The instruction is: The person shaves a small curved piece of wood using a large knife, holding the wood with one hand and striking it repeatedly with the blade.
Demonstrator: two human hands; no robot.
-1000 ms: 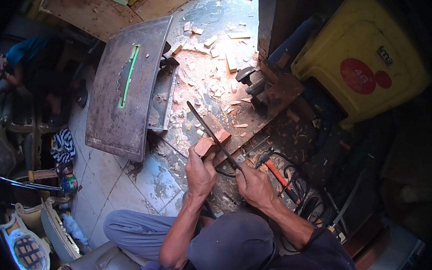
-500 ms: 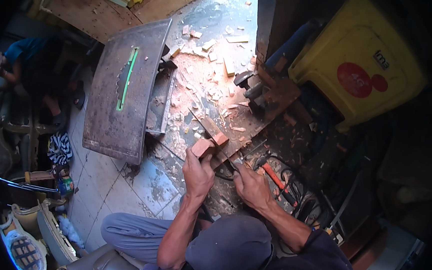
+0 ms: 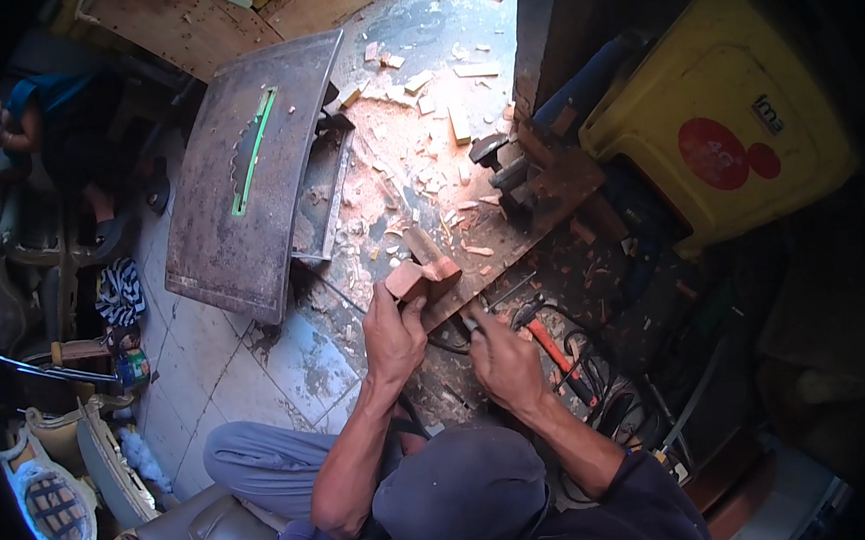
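Note:
My left hand (image 3: 394,338) is closed around the near left end of a reddish, notched wooden block (image 3: 440,269), thumb on its near side. The block rests at the edge of a brown wooden board (image 3: 488,278). My right hand (image 3: 506,363) is closed just to the right, near the board's front edge. It grips a thin file (image 3: 469,317), of which only a short piece by the fingers shows clearly. A hammer (image 3: 557,352) with an orange-red handle lies beside my right hand among dark cables.
A table saw's metal top (image 3: 218,210) with a green slot stands left. A dark clamp (image 3: 506,170) sits on the board's far end. Wood chips and offcuts (image 3: 458,128) litter the floor. A yellow plastic chair (image 3: 734,129) is at right; another person (image 3: 40,107) sits far left.
The long file that lay diagonally across the block no longer shows over it. My right hand has shifted slightly and turned; my left hand keeps its hold, with the block slightly tilted.

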